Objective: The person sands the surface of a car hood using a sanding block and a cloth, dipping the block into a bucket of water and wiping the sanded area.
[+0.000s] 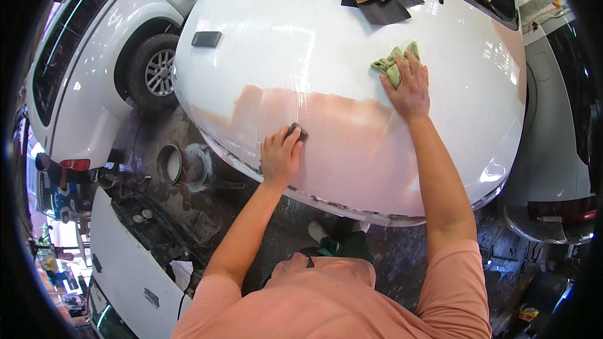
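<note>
Gripping a block (304, 133) in left hand (280, 157); right hand (411, 91) on rag (388, 68), can't tell grip
Sandpaper (384, 9) 1 o'clock, white car (91, 91) 10

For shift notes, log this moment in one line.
left hand: sanding block on pinkish patch; right hand: on green cloth; sandpaper sheets: on car hood

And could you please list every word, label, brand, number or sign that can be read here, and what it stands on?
Nothing reads clearly enough to quote.
Blue object, far left: marks too blurred to read.
Yellow-and-red packet, lower right: too small.
White hood and dark sheets: no readable text.
</note>
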A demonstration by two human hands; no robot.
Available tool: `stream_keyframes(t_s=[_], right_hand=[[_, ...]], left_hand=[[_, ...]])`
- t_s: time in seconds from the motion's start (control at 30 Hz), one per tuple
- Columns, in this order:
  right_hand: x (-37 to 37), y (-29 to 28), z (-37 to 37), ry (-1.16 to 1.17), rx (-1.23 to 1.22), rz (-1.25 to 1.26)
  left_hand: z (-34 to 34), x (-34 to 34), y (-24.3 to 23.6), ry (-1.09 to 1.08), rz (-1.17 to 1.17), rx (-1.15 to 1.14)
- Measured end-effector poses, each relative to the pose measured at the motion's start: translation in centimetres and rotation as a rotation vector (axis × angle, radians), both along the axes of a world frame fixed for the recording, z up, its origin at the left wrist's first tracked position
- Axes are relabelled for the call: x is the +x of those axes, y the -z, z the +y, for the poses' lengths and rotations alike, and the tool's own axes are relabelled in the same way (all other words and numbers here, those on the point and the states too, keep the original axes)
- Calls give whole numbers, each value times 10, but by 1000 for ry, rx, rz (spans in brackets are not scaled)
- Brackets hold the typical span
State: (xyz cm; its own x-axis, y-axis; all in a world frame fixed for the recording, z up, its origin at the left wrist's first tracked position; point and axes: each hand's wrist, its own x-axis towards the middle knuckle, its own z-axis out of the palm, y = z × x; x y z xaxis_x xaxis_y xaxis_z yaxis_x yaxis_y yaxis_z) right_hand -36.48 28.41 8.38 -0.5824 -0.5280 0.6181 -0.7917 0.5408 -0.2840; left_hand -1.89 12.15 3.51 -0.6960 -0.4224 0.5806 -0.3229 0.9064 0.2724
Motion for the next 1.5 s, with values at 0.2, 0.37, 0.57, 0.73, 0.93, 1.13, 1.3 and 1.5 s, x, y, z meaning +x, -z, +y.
stream_keyframes(t_s=[0.2, 0.37, 0.57, 0.73, 0.93, 1.13, 1.3, 1.5], right_hand=[[10, 1, -12, -26, 3, -15], [0, 2, 0, -4, 2, 17], [9, -2, -12, -35, -9, -18], [3, 0, -3, 3, 24, -10], [2, -1, -11, -29, -11, 3], [1, 2, -2, -10, 0, 10], [7, 0, -9, -30, -21, 4], [4, -3, -5, -4, 26, -18]], left_hand=[[-76, -79, -51, -96, -9, 81], [3, -10, 3, 28, 6, 53], [-80, -65, -45, -84, -8, 74], [-16, -17, -1, -20, 0, 54], [-45, -62, -37, -52, 3, 54], [8, -17, -2, 5, -38, 68], [-39, -52, -29, -33, -52, 72], [-5, -32, 1, -104, -39, 64]])
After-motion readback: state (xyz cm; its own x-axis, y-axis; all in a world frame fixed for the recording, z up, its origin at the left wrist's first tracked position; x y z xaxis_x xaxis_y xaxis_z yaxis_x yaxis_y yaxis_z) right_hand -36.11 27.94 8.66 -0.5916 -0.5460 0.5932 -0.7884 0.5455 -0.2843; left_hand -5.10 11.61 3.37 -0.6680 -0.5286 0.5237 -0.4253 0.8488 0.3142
